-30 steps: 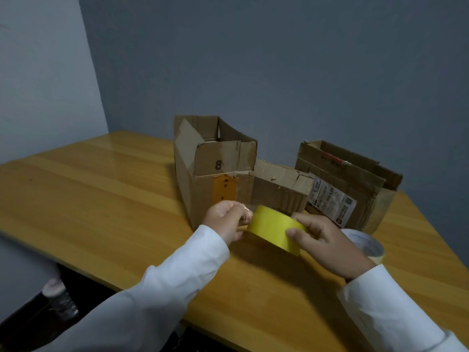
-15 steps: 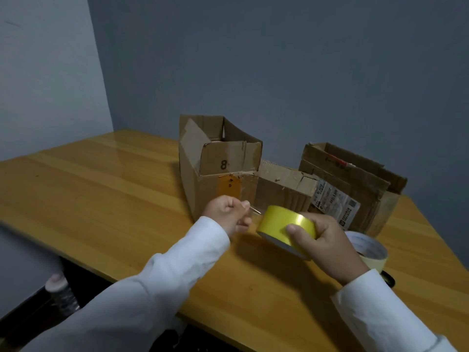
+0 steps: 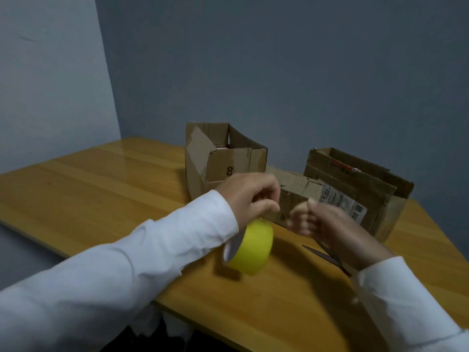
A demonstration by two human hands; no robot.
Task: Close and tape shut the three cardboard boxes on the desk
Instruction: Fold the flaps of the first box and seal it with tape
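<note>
Three cardboard boxes stand at the back of the wooden desk (image 3: 101, 194). The tall box marked 8 (image 3: 225, 158) has its flaps up. Beside it sits a low box (image 3: 302, 189), and to the right a box with a white label (image 3: 355, 184), open on top. My left hand (image 3: 250, 196) has its fingers curled at the top of the yellow tape roll (image 3: 251, 246), which hangs tilted just under it. My right hand (image 3: 327, 224) is blurred, fingers curled, a little right of the roll and not touching it. Whether it pinches a tape strip is unclear.
A dark flat object (image 3: 327, 257) lies on the desk under my right wrist. Grey walls close off the back and left. The desk's left half is bare wood, and its front edge runs under my sleeves.
My right hand has let go of the yellow roll and risen to the right. The roll now hangs under my left hand, which moved up and right. The camera shifted upward.
</note>
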